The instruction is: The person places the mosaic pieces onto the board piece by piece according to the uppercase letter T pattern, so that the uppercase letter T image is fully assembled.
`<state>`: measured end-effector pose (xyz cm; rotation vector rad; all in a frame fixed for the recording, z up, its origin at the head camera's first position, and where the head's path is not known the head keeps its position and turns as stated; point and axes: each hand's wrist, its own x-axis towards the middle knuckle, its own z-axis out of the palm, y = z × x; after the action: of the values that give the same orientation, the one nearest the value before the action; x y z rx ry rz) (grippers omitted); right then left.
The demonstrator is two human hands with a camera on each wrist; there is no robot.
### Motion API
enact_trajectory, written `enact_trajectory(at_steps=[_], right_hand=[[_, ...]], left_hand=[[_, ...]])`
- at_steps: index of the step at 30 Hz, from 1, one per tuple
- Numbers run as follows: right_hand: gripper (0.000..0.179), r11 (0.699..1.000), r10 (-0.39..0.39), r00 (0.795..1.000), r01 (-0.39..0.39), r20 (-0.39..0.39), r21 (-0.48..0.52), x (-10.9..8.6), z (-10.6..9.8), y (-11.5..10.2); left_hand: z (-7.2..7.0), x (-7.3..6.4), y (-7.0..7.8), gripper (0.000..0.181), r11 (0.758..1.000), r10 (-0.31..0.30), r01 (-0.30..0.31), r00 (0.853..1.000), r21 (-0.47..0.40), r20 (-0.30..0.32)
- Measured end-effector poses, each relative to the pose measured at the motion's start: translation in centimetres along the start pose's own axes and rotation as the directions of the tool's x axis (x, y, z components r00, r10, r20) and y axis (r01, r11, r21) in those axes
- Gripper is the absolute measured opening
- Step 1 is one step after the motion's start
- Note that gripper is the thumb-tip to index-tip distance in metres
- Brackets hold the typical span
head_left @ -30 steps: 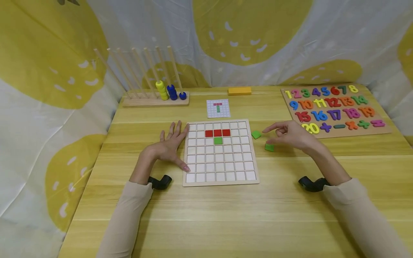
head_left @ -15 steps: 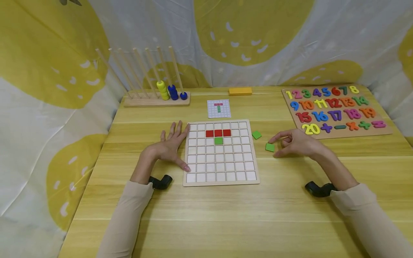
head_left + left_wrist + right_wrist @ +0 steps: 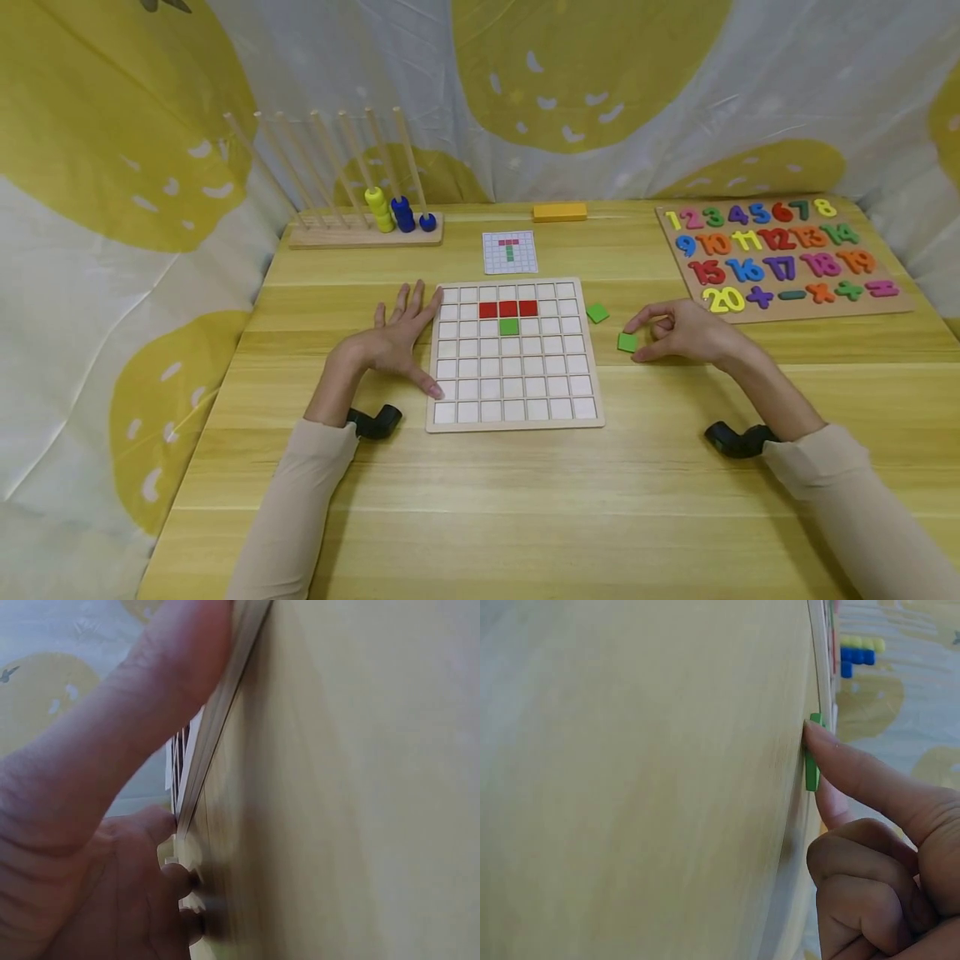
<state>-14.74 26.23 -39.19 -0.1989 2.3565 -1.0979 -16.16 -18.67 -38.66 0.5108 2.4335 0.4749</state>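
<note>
A wooden grid board point(image 3: 514, 428) lies on the table with three red tiles point(image 3: 508, 309) in a row and one green tile point(image 3: 509, 327) under the middle one. My left hand point(image 3: 390, 340) rests spread along its left edge, thumb and index finger at the frame; the left wrist view shows the thumb point(image 3: 142, 697) by the rim. Right of the board, my right hand point(image 3: 688, 332) pinches a loose green square tile point(image 3: 627, 342) between thumb and index finger. In the right wrist view this tile point(image 3: 812, 776) appears edge-on at the thumb tip. Another green tile point(image 3: 597, 313) lies nearer the board.
Behind the board lies a small pattern card point(image 3: 510, 252) showing a red-and-green T. A peg rack point(image 3: 365, 237) with yellow and blue beads stands back left. An orange block point(image 3: 559, 212) sits at the rear, and a number puzzle board point(image 3: 787, 310) lies at right.
My right hand has drawn back right and slightly toward me from over the two loose green tiles, then closed thumb and index finger on the nearer one. The left hand stays put.
</note>
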Motion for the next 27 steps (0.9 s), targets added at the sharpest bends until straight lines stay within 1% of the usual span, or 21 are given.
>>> enact_trajectory(at_steps=[5,11,14,19,24,27], right_hand=[[0.043,1.0,0.008,1.0,-0.008,0.003,-0.002,0.2,0.2,0.0],[0.043,1.0,0.025,0.999,-0.025,-0.026,-0.003,0.1,-0.1,0.2],[0.043,1.0,0.022,0.999,-0.022,-0.022,0.01,0.1,-0.2,0.2],[0.043,1.0,0.015,1.0,-0.015,-0.024,-0.004,0.2,-0.2,0.1],[0.041,0.999,-0.005,0.998,0.003,-0.059,-0.034,0.4,-0.2,-0.6],[0.039,0.998,-0.026,0.995,0.021,-0.092,-0.051,0.8,0.1,-1.6]], left_hand=[[0.0,0.0,-0.1,0.155,1.0,0.001,-0.001,1.0,-0.003,0.003],[-0.2,0.0,-0.1,0.154,1.0,0.0,0.0,1.0,-0.009,0.007],[-0.3,0.0,0.0,0.154,1.0,-0.002,0.002,1.0,-0.008,0.008],[-0.3,0.0,0.0,0.154,1.0,-0.001,0.001,1.0,-0.007,0.012],[-0.2,0.1,0.0,0.154,1.0,-0.003,0.003,1.0,-0.004,0.012],[-0.2,0.1,0.0,0.154,1.0,-0.004,0.004,1.0,-0.002,0.012]])
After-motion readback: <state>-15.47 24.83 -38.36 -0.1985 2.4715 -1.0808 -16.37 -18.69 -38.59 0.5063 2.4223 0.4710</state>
